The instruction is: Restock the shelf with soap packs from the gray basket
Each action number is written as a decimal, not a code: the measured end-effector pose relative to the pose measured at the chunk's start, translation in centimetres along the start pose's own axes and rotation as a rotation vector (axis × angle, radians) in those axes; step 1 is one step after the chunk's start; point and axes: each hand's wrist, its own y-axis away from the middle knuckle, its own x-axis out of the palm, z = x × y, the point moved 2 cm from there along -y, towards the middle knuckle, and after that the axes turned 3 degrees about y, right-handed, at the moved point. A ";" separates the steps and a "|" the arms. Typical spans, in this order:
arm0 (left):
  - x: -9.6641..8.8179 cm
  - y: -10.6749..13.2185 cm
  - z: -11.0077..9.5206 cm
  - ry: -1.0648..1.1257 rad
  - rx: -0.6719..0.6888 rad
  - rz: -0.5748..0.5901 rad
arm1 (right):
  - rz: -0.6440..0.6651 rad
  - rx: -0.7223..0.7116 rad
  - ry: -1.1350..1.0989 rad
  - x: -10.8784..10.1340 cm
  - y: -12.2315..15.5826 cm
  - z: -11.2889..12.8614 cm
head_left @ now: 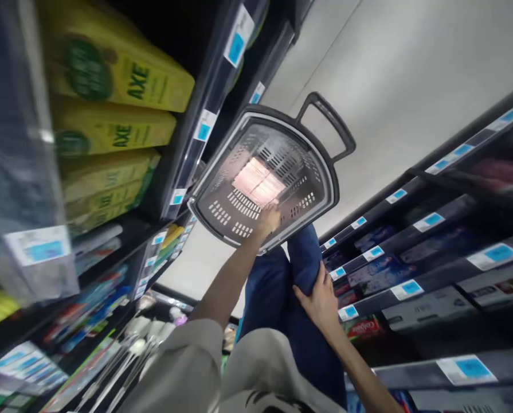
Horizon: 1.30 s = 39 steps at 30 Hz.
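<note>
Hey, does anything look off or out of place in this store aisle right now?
Nothing spilled or damaged shows. The grey shopping basket sits on the aisle floor, apparently empty, with the left hand inside it. The right hand rests on the knee. The yellow AXE packs lie stacked in order. The picture itself is strongly tilted.

The one camera sits on my head and looks steeply down past my chest, rolled hard to one side so the floor (pixel 411 69) fills the upper right and the aisle runs slantwise. My hands fall near the middle of the view, close to the lens: my left hand (pixel 268 221) inside the basket (pixel 222 215), my right hand (pixel 320 301) on my knee. Shelves (pixel 428 281) line both sides of my hands, the ones nearest the lens blurred.
</note>
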 end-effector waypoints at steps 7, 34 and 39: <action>-0.9 -10.6 2.0 -0.174 -0.045 -0.223 | -0.109 -0.005 -0.154 -1.4 -1.8 0.6; 2.2 -16.0 0.7 -0.042 -0.209 -0.347 | -0.277 -0.085 -0.118 -1.3 -2.8 3.3; 2.2 -15.9 0.3 -0.090 -0.300 -0.358 | -0.268 -0.078 -0.099 -1.5 -2.8 3.3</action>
